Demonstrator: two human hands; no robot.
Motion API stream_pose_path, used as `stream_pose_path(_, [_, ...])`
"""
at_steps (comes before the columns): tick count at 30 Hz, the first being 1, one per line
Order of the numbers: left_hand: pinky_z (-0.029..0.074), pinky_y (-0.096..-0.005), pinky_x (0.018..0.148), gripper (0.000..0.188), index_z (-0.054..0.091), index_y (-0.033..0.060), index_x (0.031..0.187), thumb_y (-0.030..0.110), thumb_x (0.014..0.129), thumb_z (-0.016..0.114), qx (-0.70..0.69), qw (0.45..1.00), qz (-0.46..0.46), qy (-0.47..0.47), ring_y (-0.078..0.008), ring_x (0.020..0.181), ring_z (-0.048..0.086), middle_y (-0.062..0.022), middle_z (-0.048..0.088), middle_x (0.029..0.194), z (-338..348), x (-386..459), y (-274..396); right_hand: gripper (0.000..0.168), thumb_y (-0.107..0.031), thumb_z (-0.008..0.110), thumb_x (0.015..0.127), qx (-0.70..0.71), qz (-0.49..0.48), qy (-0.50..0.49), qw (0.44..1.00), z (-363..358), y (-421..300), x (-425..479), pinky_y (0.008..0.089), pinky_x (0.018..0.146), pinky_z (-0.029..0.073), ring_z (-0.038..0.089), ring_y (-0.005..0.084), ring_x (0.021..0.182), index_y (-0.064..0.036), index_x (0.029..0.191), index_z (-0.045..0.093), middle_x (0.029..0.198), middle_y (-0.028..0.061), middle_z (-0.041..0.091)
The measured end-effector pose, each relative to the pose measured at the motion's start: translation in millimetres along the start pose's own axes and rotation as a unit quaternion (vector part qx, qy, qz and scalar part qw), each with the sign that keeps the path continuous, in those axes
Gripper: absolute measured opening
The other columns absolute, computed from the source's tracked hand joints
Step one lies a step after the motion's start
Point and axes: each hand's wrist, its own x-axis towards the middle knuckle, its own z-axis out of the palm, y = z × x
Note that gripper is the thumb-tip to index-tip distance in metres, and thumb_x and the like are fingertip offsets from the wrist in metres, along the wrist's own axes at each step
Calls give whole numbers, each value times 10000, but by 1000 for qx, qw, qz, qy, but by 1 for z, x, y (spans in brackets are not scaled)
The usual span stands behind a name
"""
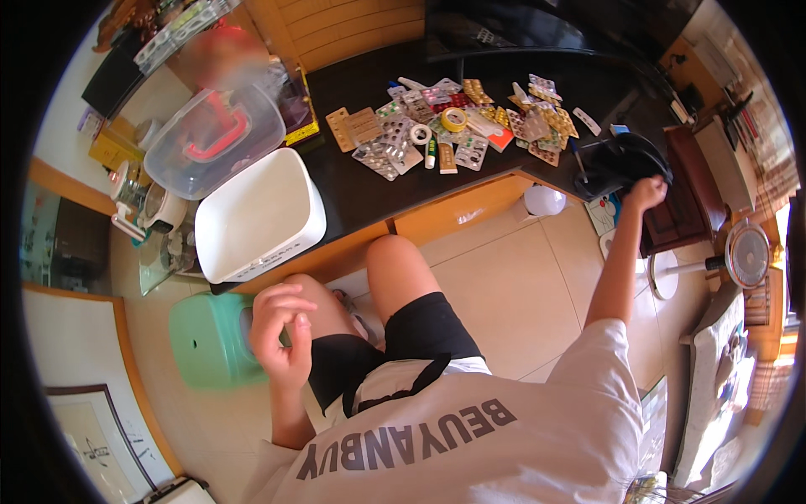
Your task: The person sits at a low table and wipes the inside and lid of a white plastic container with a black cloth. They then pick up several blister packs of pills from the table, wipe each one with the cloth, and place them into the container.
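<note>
My right hand (648, 191) reaches far to the right and grips the edge of a black plastic bag (620, 160) at the counter's right end. Above my lap, my left hand (281, 337) is raised with loosely bent fingers and holds nothing. Many blister packs of pills (393, 129) lie in a spread pile on the dark countertop (352, 201). Among them are a yellow tape roll (445, 120), a tan tube (447, 159) and a small green-and-white tube (431, 154). A white plastic bin (308, 234) stands at the left, with nothing visible inside.
A clear plastic lid (170, 151) with a red handle leans behind the bin. A glass kettle (126, 186) stands farther left. A green plastic stool (208, 340) is beside my legs. At the right are a dark wooden cabinet (677, 217) and a fan (747, 252). A television (535, 28) stands behind.
</note>
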Motion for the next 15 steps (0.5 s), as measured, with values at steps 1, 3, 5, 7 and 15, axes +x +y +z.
stream_pose_path(1, [447,-412,854,107,546,51,750,80,853,539,-85,996,-14,-16,-314,954,605,-102,663,810,-3,5,11,297,-137,479,922,38,-11,8,999,-14,-24,6,402,730,468,575,285,731,135,939,598,862,232,664])
stream_pose_path(3, [444,-417,857,182,518,67,730,137,898,503,-264,963,-36,-49,-325,950,598,-126,677,813,-7,22,30,274,-127,473,932,137,36,-9,990,-51,-59,33,362,756,478,584,243,786,95,1036,598,928,164,660])
stream_pose_path(5, [423,-500,892,359,478,118,805,406,1013,423,-375,921,15,-102,-312,868,578,-114,684,803,-13,35,59,279,-161,532,929,274,93,-100,952,-69,-104,24,355,814,512,616,229,896,70,1069,602,1037,146,647])
stream_pose_path(7, [411,-515,902,380,457,137,900,492,1017,389,-494,839,126,-192,-314,898,574,-118,691,808,-6,53,67,300,-160,559,938,229,27,-144,962,-102,-130,25,365,862,532,606,246,1032,42,1157,588,1107,140,634])
stream_pose_path(15, [519,-379,606,413,508,86,1070,158,740,746,-708,692,44,132,-269,655,604,-74,670,712,27,40,182,380,-219,554,973,395,373,-269,795,-172,-188,-103,413,1053,442,589,289,1158,19,1269,564,1270,175,605])
